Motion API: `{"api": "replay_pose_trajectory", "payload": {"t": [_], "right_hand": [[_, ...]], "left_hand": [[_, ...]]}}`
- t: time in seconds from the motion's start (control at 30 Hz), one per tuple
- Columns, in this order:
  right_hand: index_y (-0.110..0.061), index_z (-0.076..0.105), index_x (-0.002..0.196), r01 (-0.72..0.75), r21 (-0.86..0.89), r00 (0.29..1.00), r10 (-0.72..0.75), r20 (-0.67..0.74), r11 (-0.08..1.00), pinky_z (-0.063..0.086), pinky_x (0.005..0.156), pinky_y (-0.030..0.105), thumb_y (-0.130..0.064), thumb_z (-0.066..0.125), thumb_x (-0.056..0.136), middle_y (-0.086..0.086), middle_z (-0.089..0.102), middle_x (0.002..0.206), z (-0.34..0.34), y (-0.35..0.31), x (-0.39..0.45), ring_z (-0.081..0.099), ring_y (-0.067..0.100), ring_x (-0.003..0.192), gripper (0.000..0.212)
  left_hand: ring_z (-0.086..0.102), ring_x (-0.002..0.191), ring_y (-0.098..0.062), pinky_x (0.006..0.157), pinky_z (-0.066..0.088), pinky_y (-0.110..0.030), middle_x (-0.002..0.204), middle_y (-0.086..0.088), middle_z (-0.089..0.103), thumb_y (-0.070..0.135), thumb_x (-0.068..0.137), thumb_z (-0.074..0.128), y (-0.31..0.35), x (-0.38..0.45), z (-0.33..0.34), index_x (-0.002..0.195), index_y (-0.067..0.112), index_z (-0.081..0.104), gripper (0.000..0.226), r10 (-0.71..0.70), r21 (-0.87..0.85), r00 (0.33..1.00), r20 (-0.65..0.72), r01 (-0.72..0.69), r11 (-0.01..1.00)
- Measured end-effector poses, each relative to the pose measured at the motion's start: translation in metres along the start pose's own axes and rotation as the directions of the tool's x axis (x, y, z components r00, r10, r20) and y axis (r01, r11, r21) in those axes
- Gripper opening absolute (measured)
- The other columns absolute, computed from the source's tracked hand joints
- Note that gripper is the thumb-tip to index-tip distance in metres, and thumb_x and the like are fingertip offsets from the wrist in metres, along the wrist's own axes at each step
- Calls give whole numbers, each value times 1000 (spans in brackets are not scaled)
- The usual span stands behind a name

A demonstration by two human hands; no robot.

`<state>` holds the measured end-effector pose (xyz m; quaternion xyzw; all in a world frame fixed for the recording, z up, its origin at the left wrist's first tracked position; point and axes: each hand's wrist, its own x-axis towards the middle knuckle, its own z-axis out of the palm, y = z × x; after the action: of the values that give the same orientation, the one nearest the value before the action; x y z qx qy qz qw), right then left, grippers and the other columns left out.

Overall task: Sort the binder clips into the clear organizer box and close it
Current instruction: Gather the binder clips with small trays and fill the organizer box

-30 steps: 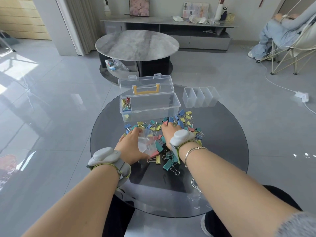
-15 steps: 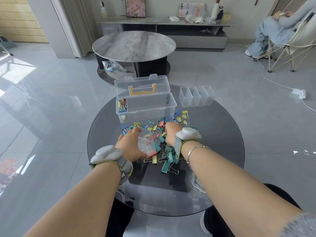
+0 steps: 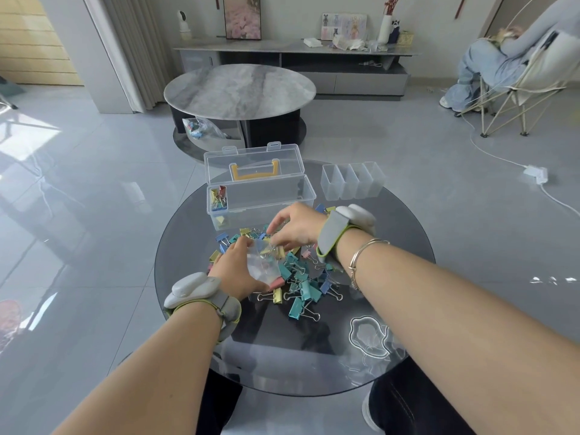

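A round dark glass table (image 3: 392,252) fills the middle of the view, and the person sits at its near edge with both forearms reaching in. On the far side of the tabletop stands the clear organizer box (image 3: 260,199), lid (image 3: 254,161) tipped up and back, yellow handle (image 3: 255,171) showing through it. One insert sits in the box's left end with a few clips inside; the remainder of the box looks bare. To the right of the box, a row of clear empty inserts (image 3: 353,181) stands side by side near the table's far right edge.

In front of the box sprawls the pile of binder clips (image 3: 303,285), teal, blue, yellow and pink, spread from the box's near wall toward the person. The left hand (image 3: 235,271) grips a small clear cup (image 3: 263,265), fingers curled round its left side, holding it tilted above the pile. The right hand (image 3: 296,229) comes in from the right with fingers bunched downward at the cup's mouth, pinching what looks like a clip (image 3: 276,251); its colour is hard to tell through the plastic. Both wrists carry grey strapped devices, and the right one also wears a thin bangle (image 3: 365,251).

Beyond, a marble-topped coffee table (image 3: 240,89) stands on the grey tiled floor.
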<state>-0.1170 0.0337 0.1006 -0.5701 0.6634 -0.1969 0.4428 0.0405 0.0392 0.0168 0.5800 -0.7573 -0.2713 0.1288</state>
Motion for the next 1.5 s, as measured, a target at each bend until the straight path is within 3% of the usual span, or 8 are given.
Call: {"api": "replay_pose_trajectory", "payload": {"t": [0.3, 0.4, 0.53, 0.67, 0.97, 1.2, 1.33, 1.5], "right_hand": [[-8, 54, 79, -47, 344, 994, 76, -72, 938, 61, 62, 42, 3, 40, 92, 23, 63, 101, 5, 6, -2, 67, 29, 90, 22], [-12, 58, 88, 7, -105, 971, -32, -235, 994, 50, 43, 22, -1, 54, 84, 9, 62, 96, -6, 20, 0, 59, 20, 68, 12], [-16, 43, 131, 5, -660, 990, 89, 109, 751, 50, 67, 25, -33, 77, 73, 9, 45, 120, 2, 40, 1, 52, 19, 80, 68], [-16, 36, 136, 62, -732, 990, 53, 133, 679, 43, 98, 40, -43, 75, 74, 16, 33, 139, 23, 48, 2, 43, 34, 123, 78], [-2, 40, 136, 122, -825, 990, -122, 65, 551, 33, 65, 0, -2, 43, 95, 19, 39, 141, 34, 49, 10, 45, 34, 125, 41], [-3, 67, 110, -51, -563, 991, -26, -128, 825, 50, 95, 31, -1, 53, 91, 9, 66, 119, 22, 37, 14, 62, 24, 109, 24], [-16, 65, 73, -9, -208, 981, -32, -193, 978, 49, 54, 15, -8, 62, 89, 1, 65, 72, 4, 20, 13, 64, 7, 54, 18], [-4, 55, 75, -91, 391, 996, 75, 56, 916, 57, 71, 37, 1, 59, 90, 10, 51, 82, 19, 1, 14, 60, 29, 81, 16]], "left_hand": [[51, 108, -23, 86, 43, -31, 126, -4, 52, 32, 54, 90, -8, -1, 2, 127, 14, 37, 91, 10, -53, 999, -34, -12, 999], [51, 107, -21, 86, 44, -31, 126, -3, 51, 32, 55, 90, -8, 1, 1, 127, 15, 37, 91, 4, -60, 1000, -18, -6, 998], [48, 101, -17, 82, 41, -28, 124, 0, 51, 32, 55, 89, -11, 2, 0, 126, 16, 36, 90, -2, -83, 1000, -10, 1, 997], [49, 102, -18, 84, 42, -30, 124, 0, 51, 35, 55, 89, -12, 3, 0, 126, 17, 36, 90, -6, -71, 1000, -11, 6, 997], [51, 106, -21, 90, 47, -35, 126, 1, 51, 37, 53, 90, -12, 5, -1, 127, 20, 35, 93, -23, -43, 1000, 5, 23, 999], [52, 109, -24, 93, 49, -41, 128, 0, 52, 38, 54, 90, -11, 4, -2, 127, 20, 34, 93, -30, -17, 999, 23, 30, 999], [53, 108, -24, 92, 48, -40, 127, -1, 52, 36, 54, 90, -11, 2, -3, 127, 19, 34, 94, -37, -31, 999, 13, 38, 999], [53, 107, -24, 91, 48, -41, 126, -2, 53, 35, 54, 90, -10, 0, -3, 127, 17, 34, 93, -43, -38, 999, 1, 43, 998]]}}
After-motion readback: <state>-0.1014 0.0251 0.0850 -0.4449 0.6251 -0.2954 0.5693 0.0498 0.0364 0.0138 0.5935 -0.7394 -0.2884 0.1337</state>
